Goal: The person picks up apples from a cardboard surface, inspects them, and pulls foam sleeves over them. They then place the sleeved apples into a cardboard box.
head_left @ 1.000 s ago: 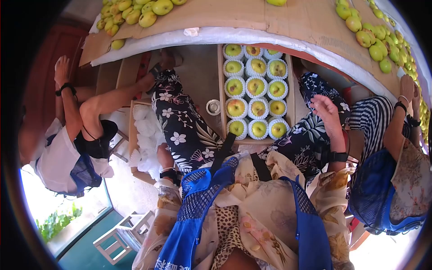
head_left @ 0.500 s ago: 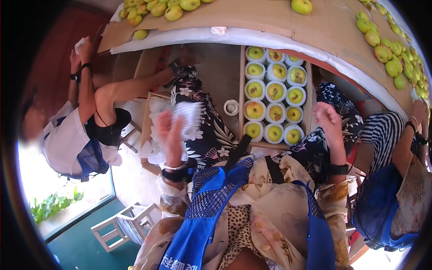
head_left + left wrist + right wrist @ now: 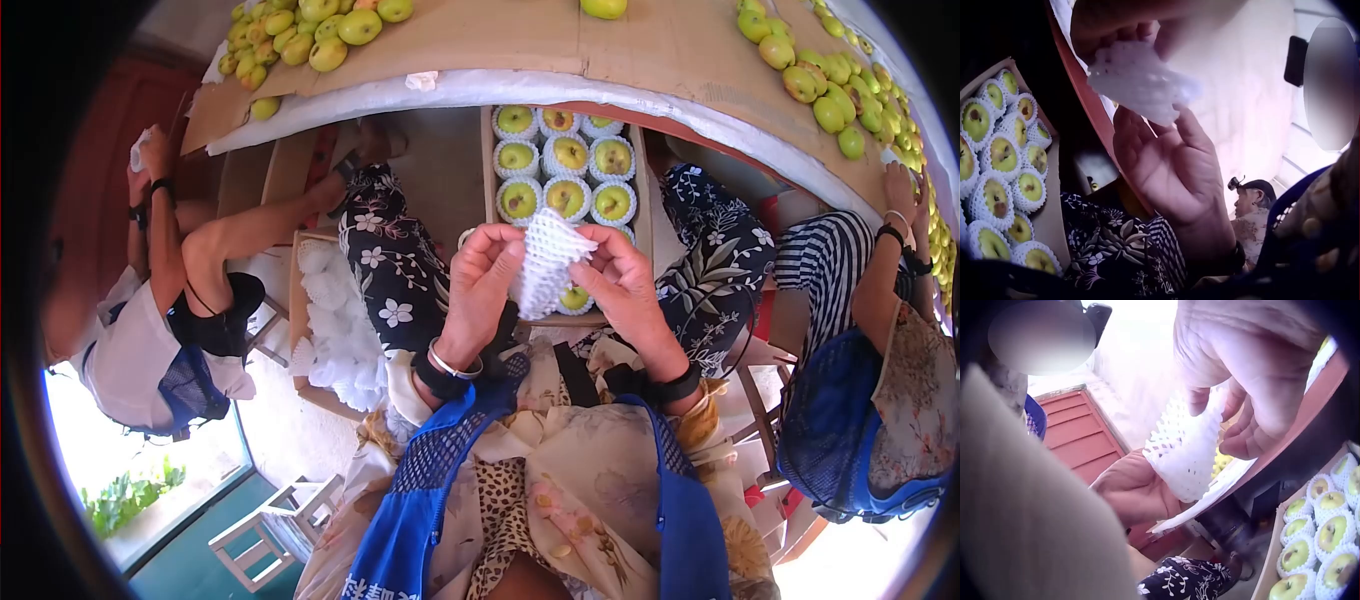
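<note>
Both hands hold a white foam net sleeve above the near part of a box of apples. The left hand pinches its left edge between thumb and fingers, and the right hand pinches its right side. In the left wrist view the sleeve spans between the two hands, with the right hand below it. The right wrist view shows the sleeve flattened, with no apple visible in it. Sleeved apples stand in rows in the cardboard box; the hands cover the nearest rows.
Above the box is a cardboard-covered table with loose apples at left and more at right. A carton of foam sleeves stands beside the left leg. People sit on both sides; a white stool is at lower left.
The left hand came up from the sleeve carton with a foam sleeve and moved right to the front of the body. The right hand moved left and now grips the sleeve too.
</note>
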Demonstrator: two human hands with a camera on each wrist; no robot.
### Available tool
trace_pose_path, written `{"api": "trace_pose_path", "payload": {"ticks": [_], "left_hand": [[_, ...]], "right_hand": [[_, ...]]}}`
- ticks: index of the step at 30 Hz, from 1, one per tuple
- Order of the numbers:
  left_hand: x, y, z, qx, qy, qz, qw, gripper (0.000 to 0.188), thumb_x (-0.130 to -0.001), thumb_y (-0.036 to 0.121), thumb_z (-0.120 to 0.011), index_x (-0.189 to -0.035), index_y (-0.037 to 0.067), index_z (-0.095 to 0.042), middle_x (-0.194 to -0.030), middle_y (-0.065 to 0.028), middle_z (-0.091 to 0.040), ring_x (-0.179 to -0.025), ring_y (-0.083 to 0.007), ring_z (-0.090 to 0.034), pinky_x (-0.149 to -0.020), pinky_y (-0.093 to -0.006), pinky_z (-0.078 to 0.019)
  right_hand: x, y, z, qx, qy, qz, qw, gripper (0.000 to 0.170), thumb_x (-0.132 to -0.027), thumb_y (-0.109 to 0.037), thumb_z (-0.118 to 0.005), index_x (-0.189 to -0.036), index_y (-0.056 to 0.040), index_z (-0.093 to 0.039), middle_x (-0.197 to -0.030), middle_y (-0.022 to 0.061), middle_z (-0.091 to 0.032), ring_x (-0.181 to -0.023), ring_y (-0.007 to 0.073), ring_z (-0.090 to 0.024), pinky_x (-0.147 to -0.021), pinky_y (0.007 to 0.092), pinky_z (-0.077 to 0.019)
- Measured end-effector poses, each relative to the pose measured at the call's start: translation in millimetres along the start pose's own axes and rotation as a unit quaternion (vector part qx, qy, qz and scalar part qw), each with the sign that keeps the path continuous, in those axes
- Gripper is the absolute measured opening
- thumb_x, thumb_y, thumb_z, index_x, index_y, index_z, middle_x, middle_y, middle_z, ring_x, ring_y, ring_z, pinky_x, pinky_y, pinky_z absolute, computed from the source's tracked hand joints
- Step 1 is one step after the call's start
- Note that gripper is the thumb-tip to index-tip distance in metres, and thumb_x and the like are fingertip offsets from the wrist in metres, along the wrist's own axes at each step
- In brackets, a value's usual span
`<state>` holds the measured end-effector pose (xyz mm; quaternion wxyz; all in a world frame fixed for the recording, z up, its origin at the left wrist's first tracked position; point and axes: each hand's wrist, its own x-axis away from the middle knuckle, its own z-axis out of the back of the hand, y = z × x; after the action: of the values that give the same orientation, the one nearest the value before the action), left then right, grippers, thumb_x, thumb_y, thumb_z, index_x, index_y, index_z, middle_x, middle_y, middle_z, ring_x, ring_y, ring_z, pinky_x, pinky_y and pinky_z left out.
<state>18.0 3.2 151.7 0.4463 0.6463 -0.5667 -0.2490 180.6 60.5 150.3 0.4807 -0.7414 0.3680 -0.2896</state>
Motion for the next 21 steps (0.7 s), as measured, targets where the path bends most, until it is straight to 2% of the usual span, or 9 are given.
{"api": "trace_pose_path", "payload": {"ticks": [5, 7, 10, 14, 15, 18, 20, 21], "left_hand": [[-1.8, -3.6, 1.0, 0.078, -0.016, 0.065, 0.995, 0.012, -0.094, 0.011, -0.046, -0.101, 0.004, -0.051, -0.091, -0.0022, -0.060, -0.082, -0.0064, -0.057, -0.072, -0.0215, -0.0479], [-5.8, -8.7, 5.7, 0.135, -0.039, 0.098, 0.985, 0.014, -0.094, 0.014, -0.045, -0.101, 0.004, -0.051, -0.091, -0.0029, -0.060, -0.080, -0.0080, -0.059, -0.069, -0.0219, -0.0498], [-6.9, -13.5, 9.2, 0.142, -0.034, 0.119, 0.982, 0.016, -0.095, 0.016, -0.044, -0.102, 0.004, -0.052, -0.091, -0.0032, -0.061, -0.079, -0.0088, -0.060, -0.068, -0.0221, -0.0498], [-7.7, -17.5, 9.9, 0.111, -0.042, 0.134, 0.984, 0.017, -0.095, 0.017, -0.044, -0.104, 0.004, -0.052, -0.094, -0.0037, -0.061, -0.081, -0.0095, -0.060, -0.070, -0.0226, -0.0504], [-6.3, -17.1, 7.1, 0.111, -0.042, 0.135, 0.984, 0.017, -0.095, 0.017, -0.044, -0.104, 0.004, -0.052, -0.094, -0.0037, -0.061, -0.081, -0.0095, -0.060, -0.070, -0.0226, -0.0504], [-5.4, -17.5, 6.1, 0.149, -0.031, 0.167, 0.974, 0.017, -0.093, 0.014, -0.047, -0.105, 0.003, -0.052, -0.097, -0.0041, -0.061, -0.083, -0.0098, -0.060, -0.073, -0.0236, -0.0510], [-11.4, -22.1, 18.4, 0.243, -0.068, 0.226, 0.941, 0.019, -0.090, 0.010, -0.051, -0.108, 0.003, -0.051, -0.101, -0.0042, -0.060, -0.086, -0.0101, -0.060, -0.076, -0.0240, -0.0509], [-9.9, -25.8, 19.7, 0.243, -0.068, 0.226, 0.941, 0.019, -0.090, 0.010, -0.051, -0.108, 0.003, -0.051, -0.101, -0.0042, -0.060, -0.086, -0.0101, -0.060, -0.076, -0.0240, -0.0509]], "right_hand": [[0.8, 5.8, 6.7, -0.035, -0.014, -0.024, 0.999, 0.024, -0.084, 0.001, -0.057, -0.106, -0.0011, -0.050, -0.096, 0.0016, -0.057, -0.088, 0.0076, -0.054, -0.078, 0.0232, -0.0440], [0.2, 8.9, 11.2, -0.036, -0.006, -0.033, 0.999, 0.017, -0.084, 0.000, -0.058, -0.100, -0.0017, -0.054, -0.088, -0.0007, -0.057, -0.081, 0.0059, -0.052, -0.070, 0.0206, -0.0435], [-0.1, 9.0, 10.4, -0.045, 0.004, -0.036, 0.998, 0.009, -0.085, -0.005, -0.058, -0.094, -0.0034, -0.055, -0.084, -0.0020, -0.055, -0.077, 0.0048, -0.051, -0.065, 0.0197, -0.0425], [-2.6, 9.3, 6.8, -0.067, 0.048, -0.092, 0.992, 0.009, -0.087, -0.010, -0.056, -0.094, -0.0047, -0.054, -0.085, -0.0021, -0.055, -0.077, 0.0044, -0.051, -0.066, 0.0206, -0.0439], [-3.9, 8.9, 3.2, -0.107, 0.051, -0.104, 0.988, 0.010, -0.088, -0.011, -0.054, -0.095, -0.0054, -0.053, -0.086, -0.0017, -0.056, -0.077, 0.0048, -0.052, -0.067, 0.0211, -0.0451], [-6.6, 14.2, 1.9, -0.190, 0.047, -0.131, 0.972, 0.013, -0.089, -0.012, -0.052, -0.100, -0.0060, -0.050, -0.090, 0.0002, -0.057, -0.080, 0.0067, -0.055, -0.070, 0.0226, -0.0473], [-9.4, 14.4, 0.8, -0.233, 0.037, -0.147, 0.961, 0.016, -0.089, -0.011, -0.051, -0.104, -0.0058, -0.049, -0.092, 0.0017, -0.058, -0.081, 0.0083, -0.057, -0.071, 0.0237, -0.0484], [-10.6, 11.7, -0.1, -0.275, 0.028, -0.186, 0.943, 0.018, -0.089, -0.010, -0.051, -0.106, -0.0054, -0.049, -0.094, 0.0030, -0.058, -0.083, 0.0094, -0.058, -0.071, 0.0245, -0.0490]]}}
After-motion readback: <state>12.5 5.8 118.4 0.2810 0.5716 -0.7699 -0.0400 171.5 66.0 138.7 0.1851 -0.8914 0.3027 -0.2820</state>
